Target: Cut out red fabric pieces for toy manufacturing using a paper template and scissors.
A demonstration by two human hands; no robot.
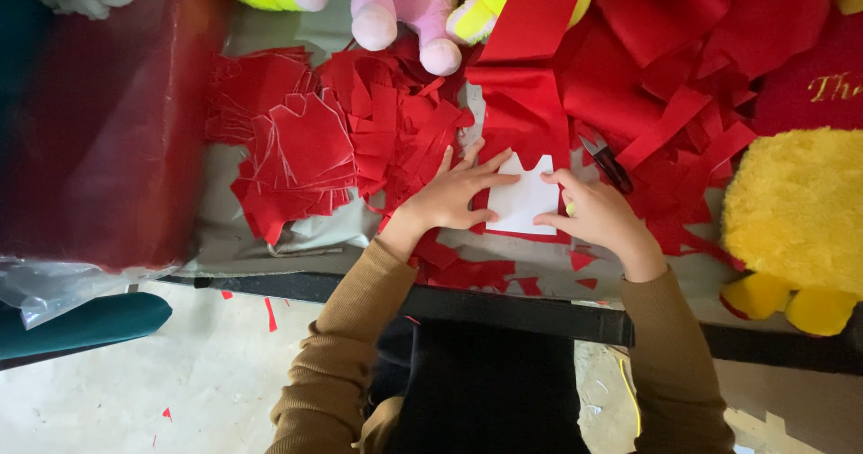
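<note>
White template [522, 198] lies on red felt [521, 117], pinned flat under my left hand [454, 193], fingers spread; right hand [598, 216] curled on something small and yellowish at its right edge. Risk: template slips if pressure eases; scissors [607, 162] lie just beyond right grip.

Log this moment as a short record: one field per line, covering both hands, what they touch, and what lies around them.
left hand: flat on the white template, fingers spread
right hand: on the template's right edge, a small yellow piece at the fingertips
under template: red fabric strip
cut pieces: stack of red shapes to the left
scissors: lying on the red scraps, beside the right hand
toys: yellow plush at right, pink plush at top
</note>
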